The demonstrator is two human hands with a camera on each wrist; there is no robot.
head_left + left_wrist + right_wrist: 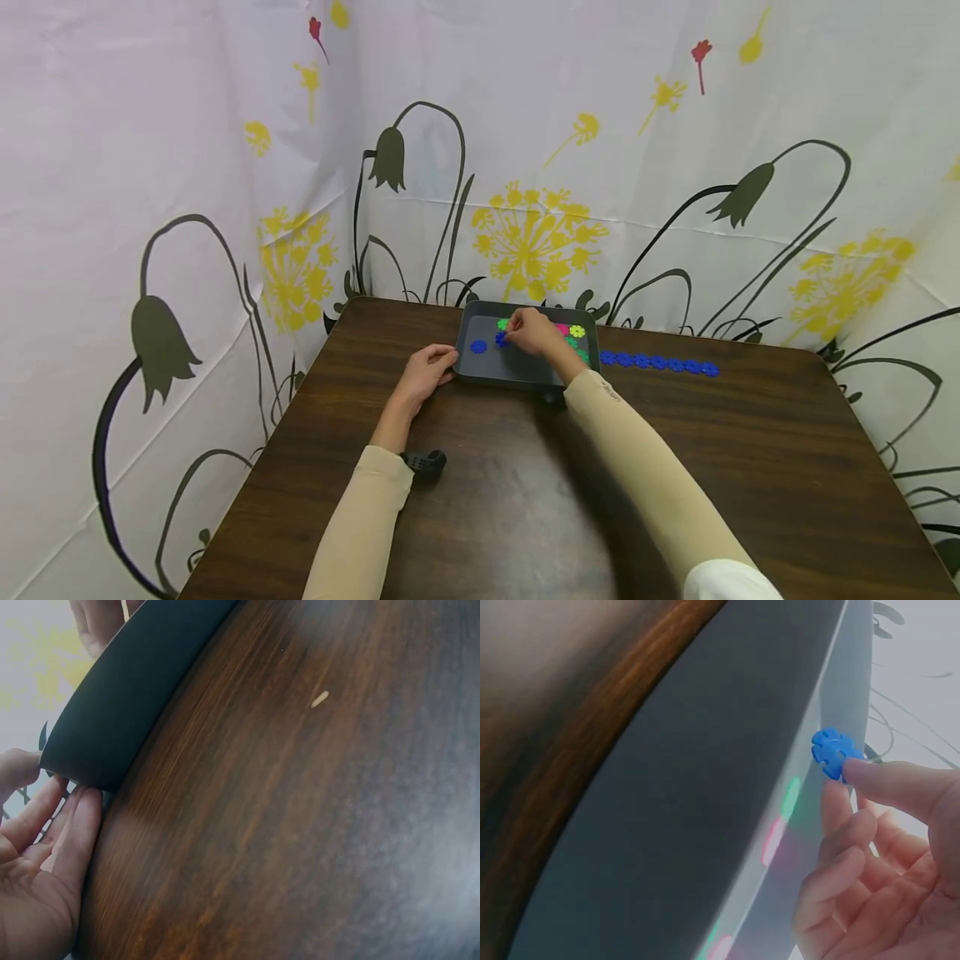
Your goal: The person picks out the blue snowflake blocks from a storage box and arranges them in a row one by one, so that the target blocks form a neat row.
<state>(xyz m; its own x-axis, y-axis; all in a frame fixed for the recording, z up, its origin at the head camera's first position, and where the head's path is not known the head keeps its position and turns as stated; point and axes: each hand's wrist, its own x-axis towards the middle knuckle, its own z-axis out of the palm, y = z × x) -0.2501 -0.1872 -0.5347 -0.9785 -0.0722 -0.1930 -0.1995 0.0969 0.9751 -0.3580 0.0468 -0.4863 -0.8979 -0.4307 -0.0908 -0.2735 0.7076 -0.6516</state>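
A dark grey tray lies near the back of the table. At its front left corner my left hand pinches the rim, thumb at the top edge and fingers against the outer wall. Over the tray, my right hand holds a blue flower-shaped disc between thumb and fingertips. Another blue flower disc lies at the tray's left side. Green, pink and yellow flower discs lie towards its back and right, partly hidden by the right hand and forearm.
Right of the tray, several blue flower discs form a line on the brown wooden table. A printed curtain hangs close behind the table's back edge. One small pale oblong bit lies on the tabletop in the left wrist view.
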